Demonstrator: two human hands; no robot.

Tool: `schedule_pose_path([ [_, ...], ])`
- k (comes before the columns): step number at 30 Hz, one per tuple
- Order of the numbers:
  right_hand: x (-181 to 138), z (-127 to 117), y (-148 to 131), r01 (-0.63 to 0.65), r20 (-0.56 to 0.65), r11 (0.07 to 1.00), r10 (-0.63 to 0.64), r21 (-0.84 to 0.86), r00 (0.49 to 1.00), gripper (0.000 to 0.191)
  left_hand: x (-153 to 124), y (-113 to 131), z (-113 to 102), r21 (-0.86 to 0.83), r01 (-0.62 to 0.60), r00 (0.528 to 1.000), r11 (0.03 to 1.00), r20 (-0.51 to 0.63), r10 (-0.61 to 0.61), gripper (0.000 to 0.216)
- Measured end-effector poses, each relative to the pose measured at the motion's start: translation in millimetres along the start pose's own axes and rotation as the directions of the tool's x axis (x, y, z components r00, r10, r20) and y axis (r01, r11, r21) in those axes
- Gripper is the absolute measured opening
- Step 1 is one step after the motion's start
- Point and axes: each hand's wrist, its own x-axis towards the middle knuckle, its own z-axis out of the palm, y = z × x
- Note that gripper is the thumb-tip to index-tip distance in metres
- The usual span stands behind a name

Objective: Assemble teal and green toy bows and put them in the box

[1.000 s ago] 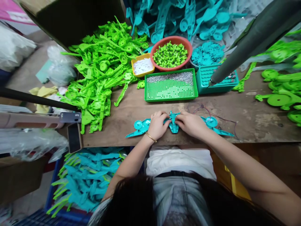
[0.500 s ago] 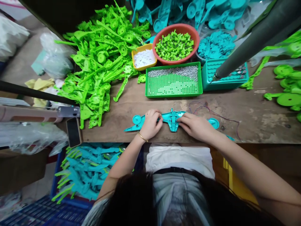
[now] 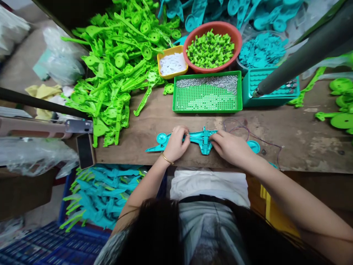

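A turquoise plastic shell half (image 3: 205, 141) lies on the wooden bench in front of me, its ribbed inner side facing up. My left hand (image 3: 178, 142) rests across its left part, thumb and forefinger pinched at a thin dark wire that runs along the shell. At the shell's right part, my right hand (image 3: 227, 145) has its fingers bent and pressed together; what sits between those fingertips is hidden. Thin red and blue wires (image 3: 248, 129) curl over the bench beyond my right hand. A round turquoise part (image 3: 253, 146) shows just past that hand.
Behind the shell stands a green perforated tray (image 3: 206, 110) of small screws. Past it are a red bowl (image 3: 190, 66) of green pieces, a yellow tray (image 3: 172, 75) and a teal box (image 3: 270, 99). Green plastic parts (image 3: 118, 62) pile up left; a phone (image 3: 85, 150) lies near the bench edge.
The view has shifted slightly. Both hands stay at the shell in nearly the same pose, with only small finger movements.
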Motion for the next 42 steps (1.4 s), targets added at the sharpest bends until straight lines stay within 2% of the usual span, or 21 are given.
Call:
schedule_pose_path([
  [3, -9.4, 1.5, 0.9, 0.092, 0.017, 0.995, -0.092, -0.028, 0.996, 0.033, 1.8, -1.4, -1.7, -0.042, 0.01, 1.0, 0.999, -0.02, -0.011, 0.009],
  [7, -13.8, 4.0, -2.9, 0.116, 0.053, 0.986, -0.111, -0.121, 0.992, 0.034, 2.9, -1.4, -0.9, -0.038, 0.023, 1.0, 0.999, -0.018, -0.024, 0.01],
  [12, -10.2, 3.6, -3.1, 0.162, 0.059, 0.969, -0.154, -0.186, 0.986, 0.034, 1.7, -1.1, -1.2, -0.061, 0.028, 0.996, 0.998, -0.081, -0.033, 0.01],
  [14, -13.1, 1.1, 1.5, 0.169, -0.005, 0.974, -0.171, -0.148, 0.985, 0.038, 1.2, -2.6, -2.7, -0.094, 0.032, 0.993, 0.995, -0.107, -0.042, 0.009],
  [16, -21.8, -0.1, 7.1, 0.108, -0.139, 0.989, -0.121, -0.099, 0.983, 0.042, 0.5, -5.9, -3.6, -0.15, 0.046, 0.99, 0.988, -0.128, -0.065, 0.009],
  [18, -35.9, 3.6, 12.3, -0.06, -0.324, 0.997, 0.043, -0.043, 0.945, 0.041, -0.2, -10.6, -2.1, -0.239, 0.081, 0.981, 0.968, -0.152, -0.12, 0.009],
  [19, -44.0, 8.3, 14.7, -0.165, -0.408, 0.986, 0.15, 0.0, 0.9, 0.04, -0.5, -12.9, -0.2, -0.299, 0.104, 0.972, 0.949, -0.172, -0.16, 0.01],
  [21, -59.7, 23.0, 19.1, -0.325, -0.504, 0.94, 0.331, 0.103, 0.798, 0.045, -0.6, -16.1, 4.9, -0.435, 0.138, 0.941, 0.89, -0.224, -0.255, 0.016],
  [22, -66.1, 32.1, 21.2, -0.366, -0.51, 0.92, 0.386, 0.144, 0.769, 0.05, -0.3, -16.4, 7.1, -0.502, 0.14, 0.92, 0.853, -0.252, -0.3, 0.018],
  [23, -71.1, 41.3, 23.5, -0.381, -0.494, 0.909, 0.411, 0.166, 0.766, 0.057, 0.1, -16.0, 8.1, -0.568, 0.135, 0.898, 0.812, -0.276, -0.342, 0.021],
  [25, -77.1, 56.6, 28.7, -0.368, -0.446, 0.917, 0.397, 0.154, 0.802, 0.064, 0.8, -14.1, 3.3, -0.682, 0.101, 0.857, 0.724, -0.311, -0.412, 0.022],
  [27, -79.6, 64.1, 35.6, -0.345, -0.406, 0.931, 0.361, 0.115, 0.839, 0.062, 0.3, -16.0, -13.6, -0.74, 0.027, 0.806, 0.672, -0.382, -0.453, 0.02],
  [28, -80.5, 64.7, 40.0, -0.339, -0.391, 0.935, 0.351, 0.102, 0.851, 0.06, -0.8, -20.6, -26.4, -0.737, -0.018, 0.765, 0.676, -0.445, -0.465, 0.017],
  [30, -82.8, 61.3, 50.3, -0.34, -0.366, 0.935, 0.351, 0.098, 0.862, 0.058, -5.1, -39.2, -56.4, -0.646, -0.094, 0.631, 0.757, -0.627, -0.457, 0.013],
  [31, -84.3, 58.4, 55.8, -0.344, -0.357, 0.933, 0.357, 0.1, 0.863, 0.058, -8.5, -52.6, -71.3, -0.6, -0.076, 0.574, 0.796, -0.679, -0.457, 0.011],
  [32, -85.9, 55.3, 61.2, -0.348, -0.353, 0.932, 0.361, 0.102, 0.863, 0.057, -12.7, -67.8, -84.6, -0.552, -0.022, 0.506, 0.834, -0.725, -0.467, 0.012],
  [33, -87.4, 52.6, 66.2, -0.35, -0.348, 0.931, 0.363, 0.102, 0.864, 0.057, -17.6, -83.4, -95.4, -0.521, 0.082, 0.49, 0.85, -0.722, -0.489, 0.014],
  [34, -88.7, 50.3, 70.6, -0.351, -0.345, 0.931, 0.364, 0.102, 0.865, 0.056, -23.0, -98.3, -103.1, -0.474, 0.193, 0.442, 0.859, -0.74, -0.507, 0.018],
  [35, -89.6, 48.6, 74.1, -0.349, -0.339, 0.932, 0.363, 0.103, 0.868, 0.056, -28.7, -111.5, -107.8, -0.418, 0.316, 0.428, 0.852, -0.739, -0.521, 0.02],
  [37, -90.3, 47.3, 78.7, -0.346, -0.325, 0.932, 0.362, 0.107, 0.874, 0.056, -39.6, -131.1, -109.0, -0.374, 0.389, 0.43, 0.842, -0.735, -0.525, 0.021],
  [42, -90.6, 48.9, 82.5, -0.342, -0.338, 0.932, 0.363, 0.123, 0.868, 0.06, -56.1, -151.4, -99.4, -0.293, 0.443, 0.467, 0.847, -0.731, -0.497, 0.019],
])
